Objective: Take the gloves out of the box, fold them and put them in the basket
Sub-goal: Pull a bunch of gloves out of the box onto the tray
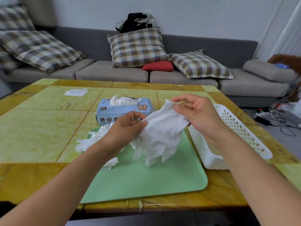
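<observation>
Fingers [176, 106] of both hands are pinched on one white glove [161, 132], held above the green tray [146, 181]: left hand [125, 128] at its lower edge, right hand [195, 111] at the top. "XL" is read on the box [123, 110]; other print is illegible. Basket [231, 136] contents are hidden behind the right forearm.

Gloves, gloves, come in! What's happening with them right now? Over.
Left hand and right hand both pinch one white glove above the green tray. Not folded yet. Basket beside the tray, way clear.
</observation>
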A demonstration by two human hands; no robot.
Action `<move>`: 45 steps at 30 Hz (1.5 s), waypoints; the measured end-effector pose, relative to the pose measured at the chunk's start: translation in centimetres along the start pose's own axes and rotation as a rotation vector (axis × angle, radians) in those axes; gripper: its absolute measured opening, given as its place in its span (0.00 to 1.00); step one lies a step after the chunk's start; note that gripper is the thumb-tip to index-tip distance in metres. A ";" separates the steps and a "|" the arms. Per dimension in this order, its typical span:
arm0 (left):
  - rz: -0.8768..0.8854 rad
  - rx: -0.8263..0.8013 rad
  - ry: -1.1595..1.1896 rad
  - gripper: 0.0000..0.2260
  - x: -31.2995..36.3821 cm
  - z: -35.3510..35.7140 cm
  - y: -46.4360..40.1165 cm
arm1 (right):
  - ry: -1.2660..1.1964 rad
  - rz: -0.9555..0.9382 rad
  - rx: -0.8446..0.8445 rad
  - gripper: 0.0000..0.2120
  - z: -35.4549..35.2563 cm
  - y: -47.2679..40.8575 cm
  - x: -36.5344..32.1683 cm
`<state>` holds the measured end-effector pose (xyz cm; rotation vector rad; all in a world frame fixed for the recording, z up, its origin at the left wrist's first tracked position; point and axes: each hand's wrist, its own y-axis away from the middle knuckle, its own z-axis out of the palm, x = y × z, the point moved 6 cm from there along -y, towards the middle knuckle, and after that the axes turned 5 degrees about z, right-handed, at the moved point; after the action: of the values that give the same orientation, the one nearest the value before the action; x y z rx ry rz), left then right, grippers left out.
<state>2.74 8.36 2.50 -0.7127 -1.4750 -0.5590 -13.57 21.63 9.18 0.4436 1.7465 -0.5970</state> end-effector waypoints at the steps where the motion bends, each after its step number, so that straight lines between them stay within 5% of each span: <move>1: 0.053 0.073 -0.072 0.08 0.4 -0.3 0.1 | 0.008 -0.031 0.017 0.08 0.0 0.3 -0.4; 4: 0.344 0.382 -0.346 0.18 3.3 -1.2 1.7 | -0.174 0.077 0.016 0.11 0.7 0.8 -0.4; 6: 0.422 0.234 -0.315 0.22 4.9 0.3 2.7 | -0.410 0.242 -0.048 0.14 2.0 1.3 0.2; 9: 0.310 -0.153 -0.214 0.29 5.0 4.2 3.5 | -0.583 0.351 -0.243 0.15 4.1 2.3 -0.2; 11: 0.333 -0.135 -0.147 0.20 5.2 4.7 3.6 | -0.552 0.356 -0.346 0.19 4.6 2.8 -0.6; 13: 0.289 -0.036 -0.071 0.11 4.8 3.9 3.2 | -0.342 0.285 -0.275 0.21 3.3 2.5 -0.9; 17: 0.021 -0.040 0.277 0.11 3.7 3.2 2.7 | 0.141 0.110 -0.128 0.23 0.8 1.7 -0.6; 20: -0.013 -0.138 0.305 0.16 3.8 3.9 2.9 | -0.103 0.261 -0.389 0.15 3.1 2.5 1.4; 27: -0.056 -0.150 0.053 0.20 2.9 2.6 2.0 | -0.309 0.426 -0.218 0.16 1.5 1.5 2.9; 34: -0.330 -0.240 0.256 0.11 0.9 3.3 2.3 | -0.310 0.679 -0.354 0.14 2.1 2.3 5.3; 37: -0.375 -0.213 0.249 0.12 0.3 3.1 2.0 | -0.277 0.680 -0.431 0.20 2.3 2.3 5.8; 41: -0.340 -0.056 0.027 0.09 -1.2 2.3 0.4 | -0.167 0.653 -0.295 0.12 2.3 0.7 7.4; 45: 0.104 0.140 -0.180 0.07 3.0 0.9 -2.0 | -0.136 0.181 -0.012 0.08 0.7 -2.1 4.0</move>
<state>0.77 7.86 5.61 -0.7394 -1.6160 -0.3150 -15.21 19.51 5.48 0.5345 1.5607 -0.4758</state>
